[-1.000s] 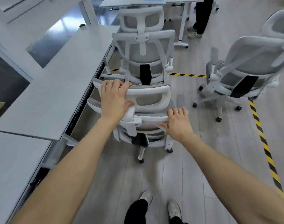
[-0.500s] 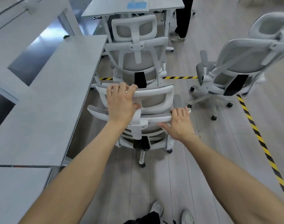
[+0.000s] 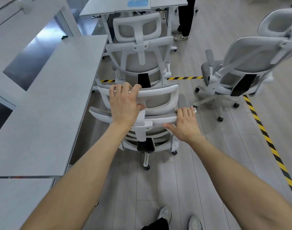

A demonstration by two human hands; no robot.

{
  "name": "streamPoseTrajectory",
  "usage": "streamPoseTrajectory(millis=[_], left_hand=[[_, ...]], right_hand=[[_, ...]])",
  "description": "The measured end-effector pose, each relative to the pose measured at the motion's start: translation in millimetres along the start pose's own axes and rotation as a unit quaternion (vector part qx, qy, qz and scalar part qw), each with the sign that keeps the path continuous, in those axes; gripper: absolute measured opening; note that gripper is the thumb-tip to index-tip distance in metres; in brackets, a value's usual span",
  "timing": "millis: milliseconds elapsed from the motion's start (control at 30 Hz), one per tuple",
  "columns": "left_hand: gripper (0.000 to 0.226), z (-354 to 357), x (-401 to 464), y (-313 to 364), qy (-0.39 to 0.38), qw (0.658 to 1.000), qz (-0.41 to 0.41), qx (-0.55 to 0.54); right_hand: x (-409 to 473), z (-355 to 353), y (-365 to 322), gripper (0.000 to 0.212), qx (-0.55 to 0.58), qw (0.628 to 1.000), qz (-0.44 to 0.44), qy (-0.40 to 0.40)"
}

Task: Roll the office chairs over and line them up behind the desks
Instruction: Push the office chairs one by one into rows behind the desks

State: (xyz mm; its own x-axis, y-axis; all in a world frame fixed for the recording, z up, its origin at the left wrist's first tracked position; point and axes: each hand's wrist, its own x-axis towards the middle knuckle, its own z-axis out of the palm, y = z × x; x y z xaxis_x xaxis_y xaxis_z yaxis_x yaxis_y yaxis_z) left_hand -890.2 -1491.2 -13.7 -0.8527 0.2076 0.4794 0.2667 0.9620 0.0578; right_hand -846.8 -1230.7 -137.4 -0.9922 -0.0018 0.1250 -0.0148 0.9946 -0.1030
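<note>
Leftmost: desk (image 3: pixel 47 103). Near chair (image 3: pixel 158 103), just beside its edge; left hand (image 3: pixel 125 103) curls over the headrest, right hand (image 3: pixel 186 124) grips the backrest rim. Advisable: push evenly, squaring it behind the next chair (image 3: pixel 142 63).

left hand (image 3: pixel 125 103) gripping near chair's (image 3: pixel 160 103) headrest, right hand (image 3: pixel 186 123) curled on its backrest rim, desk (image 3: pixel 47 103) at 9 o'clock, second chair (image 3: pixel 142 63) at 12, third chair (image 3: pixel 244 63) at 2

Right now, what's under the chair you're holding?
Under the held chair: a white base with a spoke ending in a black caster, another caster at right, on grey plank floor. The seat and backrest cover the remaining spokes and casters.
</note>
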Motion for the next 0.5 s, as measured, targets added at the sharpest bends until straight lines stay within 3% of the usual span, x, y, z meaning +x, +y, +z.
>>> streamPoseTrajectory(millis=[400,500], left_hand=[[0.069,-6.4,5.9,2.3,-0.011,1.000,0.009,0.006],[0.069,-16.2,6.7,3.1,-0.043,0.999,0.021,0.011]], right_hand=[[2.6,-7.1,-0.1,0.092,0.016,1.000,0.000,-0.006],[2.9,-22.3,-1.6,0.081,0.022,0.999,-0.004,-0.037]])
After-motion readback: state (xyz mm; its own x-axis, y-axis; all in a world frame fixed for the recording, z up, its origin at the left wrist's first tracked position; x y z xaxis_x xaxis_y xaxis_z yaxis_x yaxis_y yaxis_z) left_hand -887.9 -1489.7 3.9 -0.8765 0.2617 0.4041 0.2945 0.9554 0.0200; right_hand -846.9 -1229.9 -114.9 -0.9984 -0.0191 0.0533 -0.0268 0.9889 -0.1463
